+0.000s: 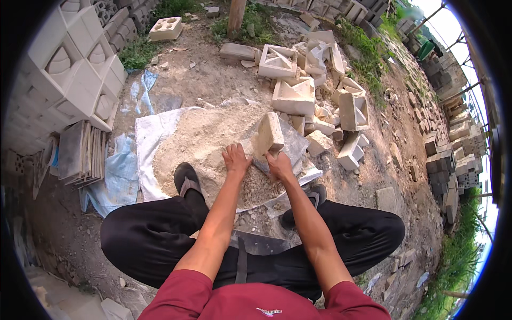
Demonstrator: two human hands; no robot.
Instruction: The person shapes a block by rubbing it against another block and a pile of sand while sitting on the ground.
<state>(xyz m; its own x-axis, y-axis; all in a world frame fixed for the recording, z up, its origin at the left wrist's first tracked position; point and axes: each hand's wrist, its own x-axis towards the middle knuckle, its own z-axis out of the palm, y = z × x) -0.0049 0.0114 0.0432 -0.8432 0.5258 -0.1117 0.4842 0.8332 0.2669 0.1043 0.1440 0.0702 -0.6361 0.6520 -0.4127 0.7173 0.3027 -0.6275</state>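
Observation:
My right hand [278, 165] is closed at the near, lower end of a pale rectangular block [271, 133]. The block stands tilted on its narrow side above a flat grey slab [294, 145]. Whether a handle sits inside my fist cannot be made out. Just left of it, my left hand [237, 159] rests palm down with fingers spread, on or close over a heap of pale crushed rubble [200, 133]. The heap lies on a white sheet [146, 154] between and beyond my feet.
Broken pale decorative blocks [293, 96] are piled at the far right. Stacked moulded blocks [80, 69] rise at left, beside upright thin boards [85, 152] and a blue sheet [114, 170]. A wooden post [236, 18] stands ahead. Grey bricks [440, 165] line the right side.

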